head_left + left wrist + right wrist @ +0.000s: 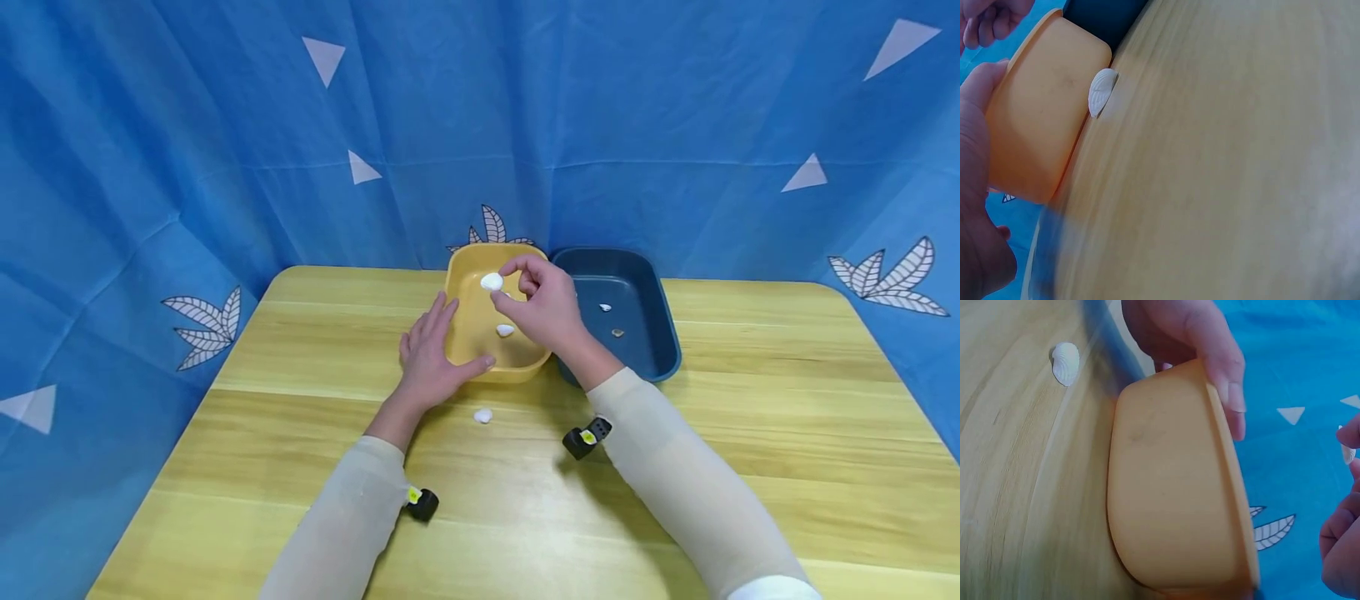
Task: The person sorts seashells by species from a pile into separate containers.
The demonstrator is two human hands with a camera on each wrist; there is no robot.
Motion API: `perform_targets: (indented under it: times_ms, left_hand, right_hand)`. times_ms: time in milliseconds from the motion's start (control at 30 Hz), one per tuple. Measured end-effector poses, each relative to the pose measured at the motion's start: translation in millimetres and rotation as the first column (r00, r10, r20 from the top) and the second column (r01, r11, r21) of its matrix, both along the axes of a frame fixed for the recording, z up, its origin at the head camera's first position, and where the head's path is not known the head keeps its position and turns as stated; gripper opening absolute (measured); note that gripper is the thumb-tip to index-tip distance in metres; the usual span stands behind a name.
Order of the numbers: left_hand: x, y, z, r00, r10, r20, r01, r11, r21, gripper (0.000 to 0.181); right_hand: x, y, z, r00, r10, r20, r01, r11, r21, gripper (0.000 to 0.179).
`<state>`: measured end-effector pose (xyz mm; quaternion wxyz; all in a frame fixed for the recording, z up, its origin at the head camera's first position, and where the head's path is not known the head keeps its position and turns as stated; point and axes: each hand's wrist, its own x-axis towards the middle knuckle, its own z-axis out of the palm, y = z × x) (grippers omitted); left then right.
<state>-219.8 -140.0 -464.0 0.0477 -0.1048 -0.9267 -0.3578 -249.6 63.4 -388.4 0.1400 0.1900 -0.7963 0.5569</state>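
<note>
My right hand point(546, 304) pinches a white seashell point(491, 282) between thumb and forefinger, over the yellow tray point(465, 350). The right wrist view shows that shell edge-on between the fingertips. Another white shell point(505, 330) lies on the tray's floor, and a bit of a further one shows behind the hand. My left hand point(431, 354) rests at the tray's near left corner, fingers extended along the left side and thumb across the near rim. On the table in front of the tray lies a ridged white shell point(1065, 364).
A dark blue tray point(663, 333) stands against the yellow one's right side. Inside it are a small white shell point(605, 307) and a brownish one point(617, 332). Behind the wooden table point(787, 400) hangs a blue patterned curtain point(637, 108).
</note>
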Motion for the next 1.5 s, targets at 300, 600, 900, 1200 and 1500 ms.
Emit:
perform_targets:
  times_ms: [300, 600, 900, 1200, 1500]
  left_hand:
    - [-2.1, 0.1, 1.6, 1.0, -0.001, -0.004, 0.001, 1.0, -0.007, 0.105]
    - [-1.2, 0.1, -0.6, 1.0, 0.0, 0.001, 0.0, 1.0, -0.001, 0.107]
    - [-1.7, 0.0, -1.9, 1.0, -0.001, 0.0, 0.001, 1.0, -0.014, 0.107]
    - [-1.6, -1.0, 1.0, 1.0, -0.001, -0.003, 0.001, 1.0, -0.016, 0.106]
    - [-0.5, -0.7, 2.7, 1.0, -0.006, -0.003, 0.006, 1.0, -0.013, 0.105]
  right_hand:
    - [-16.6, -7.4, -8.0, 0.996, -0.052, 0.067, 0.053, 0.999, -0.008, 0.022]
    - [-33.2, -15.4, -18.9, 0.982, -0.119, 0.148, 0.118, 0.993, 0.019, 0.024]
    - [-36.8, -16.7, -30.9, 0.97, -0.12, 0.212, 0.111, 0.992, 0.051, 0.024]
    - [-38.9, -18.5, -32.1, 0.967, -0.109, 0.229, 0.091, 0.992, 0.089, 0.025]
    - [-40.3, -19.0, -33.0, 0.968, -0.094, 0.233, 0.073, 0.992, 0.1, 0.031]
